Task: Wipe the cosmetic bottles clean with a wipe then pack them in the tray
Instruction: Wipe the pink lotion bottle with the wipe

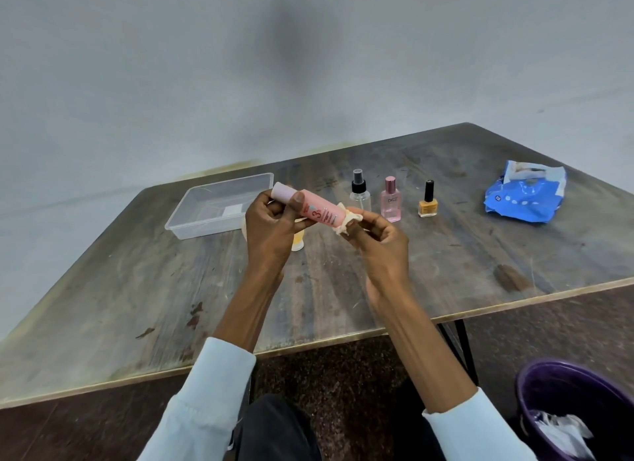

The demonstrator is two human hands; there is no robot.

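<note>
My left hand grips a pink bottle near its pale cap end and holds it tilted above the table. My right hand pinches a crumpled white wipe against the bottle's other end. A clear plastic tray lies on the table just left of my hands. Behind my hands stand three bottles in a row: a clear spray bottle with a black top, a pink perfume bottle and a yellow nail polish bottle. A yellowish bottle lies mostly hidden behind my left hand.
A blue pack of wipes lies open at the right of the worn wooden table. A purple bin with used wipes in it stands on the floor at the lower right. A wall runs close behind the table.
</note>
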